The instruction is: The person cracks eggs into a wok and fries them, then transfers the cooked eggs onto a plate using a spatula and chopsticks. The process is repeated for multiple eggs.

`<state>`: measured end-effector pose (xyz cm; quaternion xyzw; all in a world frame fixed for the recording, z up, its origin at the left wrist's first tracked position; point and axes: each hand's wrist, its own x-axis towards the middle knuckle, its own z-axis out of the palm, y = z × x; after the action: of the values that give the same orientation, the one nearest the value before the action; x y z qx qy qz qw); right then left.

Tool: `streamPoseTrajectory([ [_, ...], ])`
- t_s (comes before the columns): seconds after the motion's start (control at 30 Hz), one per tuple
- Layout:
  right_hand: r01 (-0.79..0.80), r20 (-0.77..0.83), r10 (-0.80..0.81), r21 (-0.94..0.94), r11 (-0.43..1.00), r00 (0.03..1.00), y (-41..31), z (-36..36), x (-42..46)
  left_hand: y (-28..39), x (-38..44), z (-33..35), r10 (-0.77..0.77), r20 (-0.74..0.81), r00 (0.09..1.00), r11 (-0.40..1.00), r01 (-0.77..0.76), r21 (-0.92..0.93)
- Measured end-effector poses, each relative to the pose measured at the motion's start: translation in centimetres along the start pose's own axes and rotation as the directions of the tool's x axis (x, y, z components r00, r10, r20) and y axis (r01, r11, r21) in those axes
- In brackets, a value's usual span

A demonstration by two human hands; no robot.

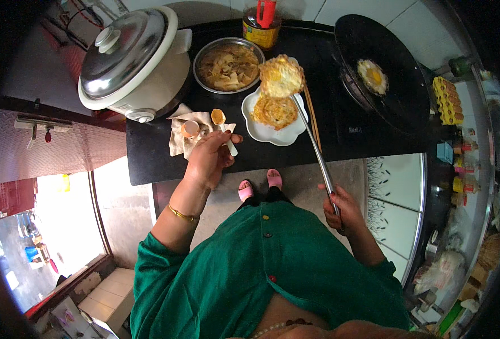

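My left hand holds a small white spoon with yellow-brown seasoning in its bowl, beside a crumpled cloth that bears an eggshell piece. In my right hand is the long metal handle of a turner. A fried egg lies on the turner's far end, above the back of a white scalloped plate. More fried egg rests on that plate. Two wooden chopsticks lie along its right side. Another egg, yolk up, is in the black wok.
A lidded cream electric cooker stands at the left, with a metal bowl of food beside it. Behind the plate is a jar with a red handle. An egg tray and several jars line the right side.
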<state>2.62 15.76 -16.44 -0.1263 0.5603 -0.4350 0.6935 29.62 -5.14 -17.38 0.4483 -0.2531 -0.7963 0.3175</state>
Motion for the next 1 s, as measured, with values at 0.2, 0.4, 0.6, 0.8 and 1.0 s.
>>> streamPoseTrajectory([
  [0.2,-0.092,-0.108,0.084,-0.072,0.993,0.991,1.9,-1.5,-1.6,-0.9,0.6,0.9,-0.030,0.019,0.999,1.000,0.030,0.008],
  [0.4,-0.127,-0.117,0.109,-0.160,0.979,0.987,2.8,-2.5,-1.5,-1.7,1.1,1.2,-0.051,0.057,0.997,0.999,0.051,-0.001],
  [0.6,-0.092,-0.134,0.051,-0.318,0.944,0.990,3.7,-3.4,-0.7,-2.4,1.4,1.5,-0.060,0.091,0.994,0.998,0.060,0.007],
  [0.8,-0.067,-0.161,-0.036,-0.587,0.807,0.986,4.0,-4.5,-0.7,-2.4,1.2,2.1,-0.072,0.070,0.995,0.997,0.070,0.031],
  [1.0,0.058,-0.147,-0.245,-0.739,0.671,0.958,5.2,-5.0,-0.1,-2.5,0.9,2.4,-0.067,0.071,0.995,0.998,0.065,0.026],
])
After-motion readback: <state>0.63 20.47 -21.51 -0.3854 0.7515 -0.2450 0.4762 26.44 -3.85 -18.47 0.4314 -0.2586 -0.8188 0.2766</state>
